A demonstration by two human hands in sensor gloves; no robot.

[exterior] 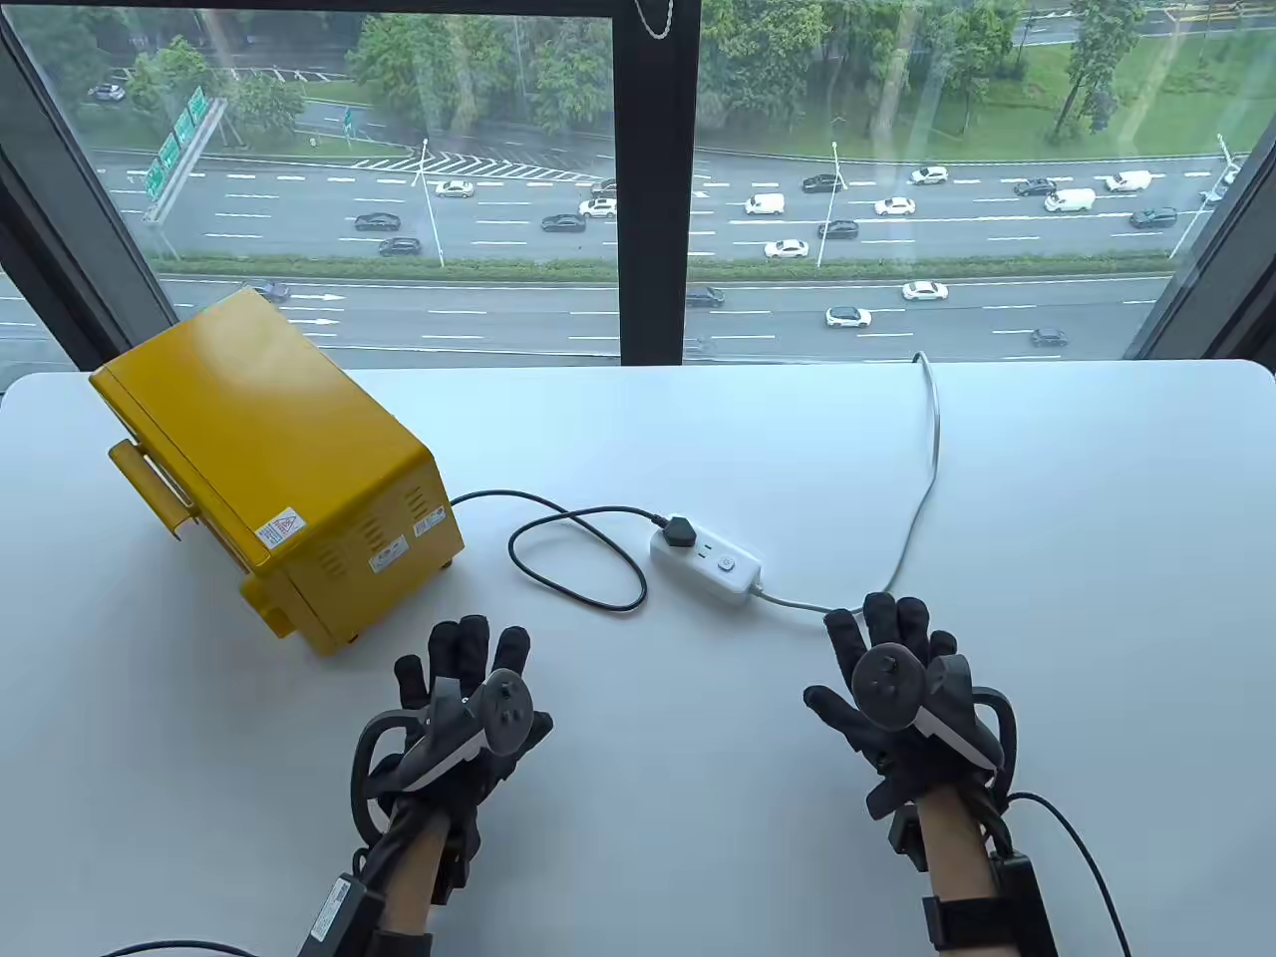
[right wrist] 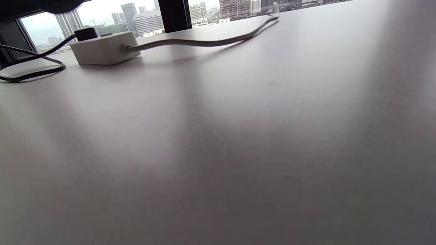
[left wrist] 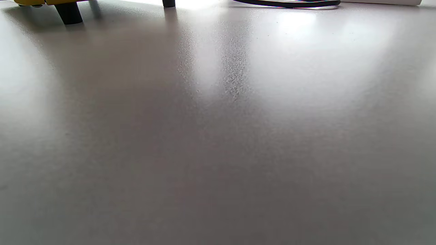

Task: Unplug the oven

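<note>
Both gloved hands lie nearest the camera at the table's near edge, palms down on the wide white table (exterior: 1047,518). Beyond them, at the left, sits the boxy yellow metal oven (exterior: 274,464), turned at an angle, its black feet on the tabletop. From its rear corner a thin black power cord (exterior: 573,558) runs out, curls into a loop on the table and ends in a black plug (exterior: 681,531) seated in the far end of a white rectangular power strip (exterior: 706,565) near the table's middle. The strip's pale grey cable (exterior: 922,498) sweeps right, then back to the far edge by the window. The left hand (exterior: 461,713), in a black sensor glove, rests just in front of the oven's near corner, fingers spread and flat, holding nothing. The right hand (exterior: 902,698) rests likewise with fingers splayed, its fingertips close to the grey cable where it leaves the strip; whether they touch it cannot be told.
</note>
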